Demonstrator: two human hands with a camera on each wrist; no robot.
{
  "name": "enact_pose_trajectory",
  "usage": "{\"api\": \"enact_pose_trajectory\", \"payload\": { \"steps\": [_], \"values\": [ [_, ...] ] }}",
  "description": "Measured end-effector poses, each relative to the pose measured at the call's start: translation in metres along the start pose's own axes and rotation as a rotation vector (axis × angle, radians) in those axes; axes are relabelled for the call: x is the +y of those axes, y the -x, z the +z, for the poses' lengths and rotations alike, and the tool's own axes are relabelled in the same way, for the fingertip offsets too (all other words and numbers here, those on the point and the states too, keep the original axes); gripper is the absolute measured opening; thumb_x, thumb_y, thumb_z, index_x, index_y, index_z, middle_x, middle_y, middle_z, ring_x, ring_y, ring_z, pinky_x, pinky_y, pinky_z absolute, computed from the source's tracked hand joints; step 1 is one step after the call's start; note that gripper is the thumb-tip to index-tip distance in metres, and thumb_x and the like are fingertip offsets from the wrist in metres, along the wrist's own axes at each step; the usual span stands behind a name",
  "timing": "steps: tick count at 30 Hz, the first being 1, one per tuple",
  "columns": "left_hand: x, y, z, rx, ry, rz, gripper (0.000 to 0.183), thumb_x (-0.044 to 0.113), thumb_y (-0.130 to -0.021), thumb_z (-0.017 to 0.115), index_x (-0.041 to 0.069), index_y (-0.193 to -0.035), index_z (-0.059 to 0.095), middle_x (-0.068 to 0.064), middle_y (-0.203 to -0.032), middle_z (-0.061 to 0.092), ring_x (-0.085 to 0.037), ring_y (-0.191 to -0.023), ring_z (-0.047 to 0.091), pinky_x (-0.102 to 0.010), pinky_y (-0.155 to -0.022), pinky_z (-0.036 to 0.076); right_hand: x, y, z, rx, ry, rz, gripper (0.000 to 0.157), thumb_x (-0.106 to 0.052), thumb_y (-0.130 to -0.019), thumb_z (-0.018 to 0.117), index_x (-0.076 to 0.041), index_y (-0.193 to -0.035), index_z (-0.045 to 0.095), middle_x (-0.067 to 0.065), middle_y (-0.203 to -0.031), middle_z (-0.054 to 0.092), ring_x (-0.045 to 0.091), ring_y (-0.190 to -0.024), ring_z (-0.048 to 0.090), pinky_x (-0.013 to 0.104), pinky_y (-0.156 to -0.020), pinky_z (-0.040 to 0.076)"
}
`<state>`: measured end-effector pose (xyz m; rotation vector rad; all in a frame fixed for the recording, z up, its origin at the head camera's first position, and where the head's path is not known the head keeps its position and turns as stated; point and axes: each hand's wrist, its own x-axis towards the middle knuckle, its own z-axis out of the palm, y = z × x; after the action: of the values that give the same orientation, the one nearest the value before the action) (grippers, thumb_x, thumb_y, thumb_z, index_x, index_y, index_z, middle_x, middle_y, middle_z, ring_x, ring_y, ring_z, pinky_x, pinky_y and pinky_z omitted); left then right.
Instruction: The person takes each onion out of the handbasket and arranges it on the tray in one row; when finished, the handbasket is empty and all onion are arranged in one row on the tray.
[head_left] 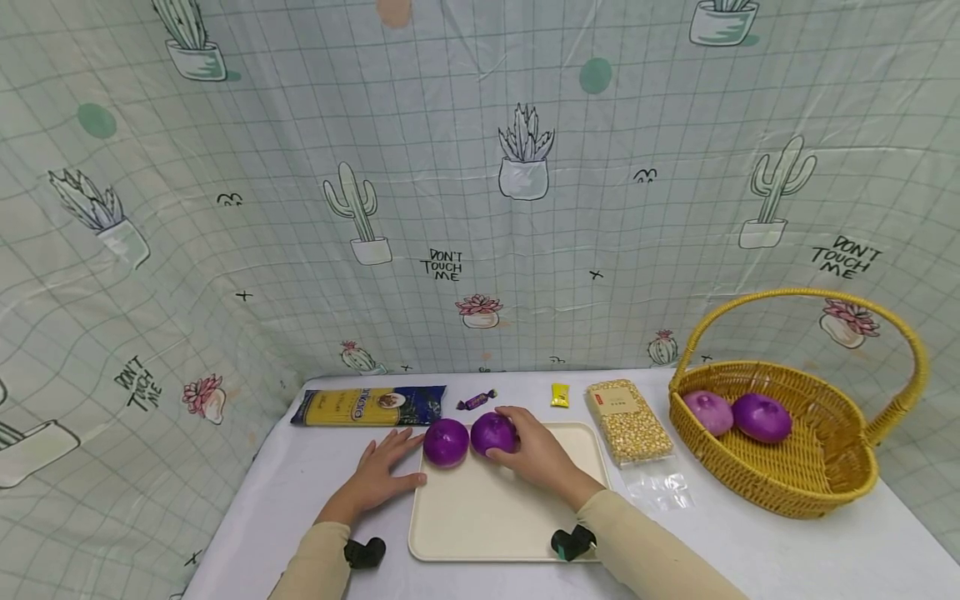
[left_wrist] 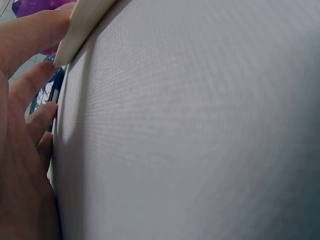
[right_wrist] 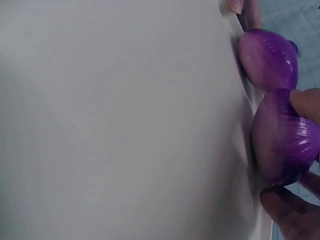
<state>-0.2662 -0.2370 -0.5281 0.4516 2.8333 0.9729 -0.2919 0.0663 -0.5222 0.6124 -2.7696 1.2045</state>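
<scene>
On the cream tray, two purple onions sit side by side along its far edge. My right hand holds the right onion with thumb and fingers on its sides; the right wrist view shows this onion against the other. The left onion lies near the tray's far left corner. Beside that corner my left hand spreads its fingers, its thumb touching the tray's left edge. In the left wrist view the thumb meets the tray rim.
A pasta packet, a purple-wrapped candy and a small yellow packet lie behind the tray. Right of it is a bag of corn kernels. A wicker basket with a tall handle holds a pinkish onion and a purple onion.
</scene>
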Motion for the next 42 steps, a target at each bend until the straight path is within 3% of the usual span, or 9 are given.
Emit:
{"api": "enact_pose_trajectory", "payload": {
  "steps": [12, 19, 32, 42],
  "values": [
    [0.001, 0.002, 0.000, 0.045, 0.008, 0.042, 0.073, 0.043, -0.088, 0.075, 0.009, -0.148, 0.052, -0.025, -0.157, 0.039, -0.048, -0.149, 0.023, -0.068, -0.121, 0.005, 0.001, 0.007, -0.006, -0.007, -0.022, 0.033, 0.081, -0.033, -0.086, 0.084, -0.009, -0.151, 0.044, 0.015, -0.144, 0.053, 0.032, -0.121, 0.062, 0.048, -0.103, 0.052],
    [0.000, 0.001, -0.001, 0.005, 0.006, 0.019, 0.073, 0.040, -0.090, 0.075, 0.009, -0.151, 0.050, -0.023, -0.160, 0.035, -0.045, -0.152, 0.018, -0.065, -0.122, 0.001, 0.007, 0.010, -0.011, -0.015, -0.015, 0.039, 0.083, -0.035, -0.085, 0.083, -0.009, -0.153, 0.042, 0.016, -0.145, 0.053, 0.034, -0.122, 0.061, 0.052, -0.104, 0.050],
    [-0.002, -0.002, 0.002, 0.009, -0.008, 0.001, 0.073, 0.041, -0.090, 0.075, 0.011, -0.151, 0.050, -0.021, -0.161, 0.035, -0.043, -0.152, 0.019, -0.064, -0.123, 0.001, 0.014, 0.023, -0.026, -0.003, 0.017, 0.055, 0.079, -0.033, -0.086, 0.083, -0.010, -0.151, 0.045, 0.012, -0.147, 0.053, 0.031, -0.115, 0.065, 0.046, -0.093, 0.057],
    [-0.001, 0.000, 0.003, 0.040, -0.001, 0.029, 0.074, 0.044, -0.088, 0.075, 0.009, -0.149, 0.052, -0.024, -0.158, 0.038, -0.047, -0.150, 0.022, -0.066, -0.121, 0.004, 0.023, 0.036, -0.036, -0.001, 0.020, 0.064, 0.076, -0.035, -0.087, 0.081, -0.013, -0.151, 0.046, 0.010, -0.146, 0.054, 0.028, -0.110, 0.066, 0.044, -0.091, 0.057]
  ]
}}
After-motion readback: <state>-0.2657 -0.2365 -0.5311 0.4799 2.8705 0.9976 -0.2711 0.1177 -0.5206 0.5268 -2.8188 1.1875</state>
